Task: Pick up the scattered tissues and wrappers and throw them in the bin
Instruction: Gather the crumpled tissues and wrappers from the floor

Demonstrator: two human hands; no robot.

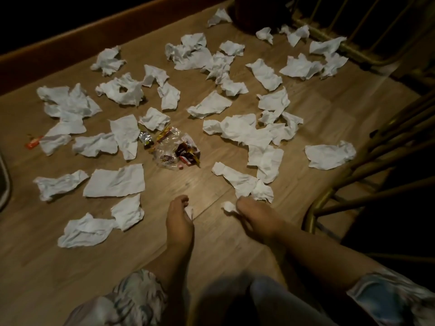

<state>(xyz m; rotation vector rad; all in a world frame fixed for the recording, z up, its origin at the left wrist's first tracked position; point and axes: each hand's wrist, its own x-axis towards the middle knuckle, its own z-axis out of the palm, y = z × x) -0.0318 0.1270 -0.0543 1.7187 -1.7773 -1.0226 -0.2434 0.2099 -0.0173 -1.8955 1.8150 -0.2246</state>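
Several crumpled white tissues lie scattered over the wooden floor (317,109). A clear bag of candy wrappers (179,149) sits in the middle, with a red wrapper (33,144) at far left. My left hand (179,222) is closed around a small white tissue (189,211) near the floor. My right hand (257,217) is closed on another small tissue wad (227,205), right beside a long crumpled tissue (244,183). A dark bin (259,12) stands at the top, mostly in shadow.
A metal chair frame (353,184) stands at the right, with more metal bars (367,50) at the top right. A wooden skirting (94,36) runs along the far left edge. A dark rounded object (3,182) sits at the left border.
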